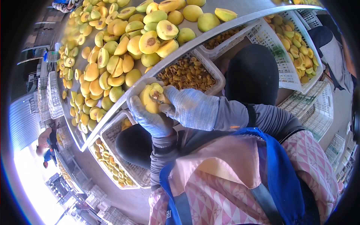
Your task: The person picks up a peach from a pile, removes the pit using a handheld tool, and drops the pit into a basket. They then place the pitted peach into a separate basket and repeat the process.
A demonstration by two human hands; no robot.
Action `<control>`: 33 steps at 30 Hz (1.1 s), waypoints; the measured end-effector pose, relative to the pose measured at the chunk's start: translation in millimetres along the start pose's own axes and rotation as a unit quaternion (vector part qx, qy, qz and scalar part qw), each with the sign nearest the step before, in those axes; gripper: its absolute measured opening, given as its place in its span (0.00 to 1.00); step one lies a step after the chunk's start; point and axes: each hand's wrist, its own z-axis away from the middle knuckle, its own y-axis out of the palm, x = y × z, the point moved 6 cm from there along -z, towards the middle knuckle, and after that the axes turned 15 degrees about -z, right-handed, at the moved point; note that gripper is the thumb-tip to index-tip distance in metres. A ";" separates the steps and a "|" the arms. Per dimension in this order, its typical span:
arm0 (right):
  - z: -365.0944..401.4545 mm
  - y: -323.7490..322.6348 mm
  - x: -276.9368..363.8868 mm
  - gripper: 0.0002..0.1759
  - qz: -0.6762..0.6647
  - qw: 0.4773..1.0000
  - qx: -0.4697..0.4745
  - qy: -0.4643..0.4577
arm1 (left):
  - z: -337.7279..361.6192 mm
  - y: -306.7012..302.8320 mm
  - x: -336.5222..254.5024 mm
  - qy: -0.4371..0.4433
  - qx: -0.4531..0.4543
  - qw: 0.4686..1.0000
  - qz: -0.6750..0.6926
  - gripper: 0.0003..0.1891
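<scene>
My left hand (148,118), in a blue-grey knitted glove, cups a yellow peach (150,106) with its cut face turned up. Gloved likewise, my right hand (193,108) closes on a small dark metal tool (160,100), its tip against the fruit's centre. The handle is hidden in the fingers. Just beyond my hands, below the table's edge, a white basket (218,83) holds many brown peach pits (187,75). Halved and whole peaches (123,52) are heaped on the metal table (247,9).
A raised metal rim (210,39) crosses in front of me. Crates of peach halves stand at right (300,56) and lower left (112,163). My knees (253,75) flank the pit basket. Stacked crates (313,108) and another person (332,48) are at right.
</scene>
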 end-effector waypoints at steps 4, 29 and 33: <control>2.3 -2.0 1.8 0.21 0.014 1.000 0.012 0.022 | -5.5 0.9 25.3 -0.130 0.057 0.967 0.212 0.24; 15.9 6.3 -11.1 0.21 -0.545 0.708 0.230 0.386 | -8.1 -10.7 4.6 0.123 0.049 0.990 -0.036 0.24; 18.2 19.7 -38.7 0.19 -0.567 0.679 0.238 0.401 | -5.5 -3.7 4.2 0.072 0.080 0.994 -0.026 0.23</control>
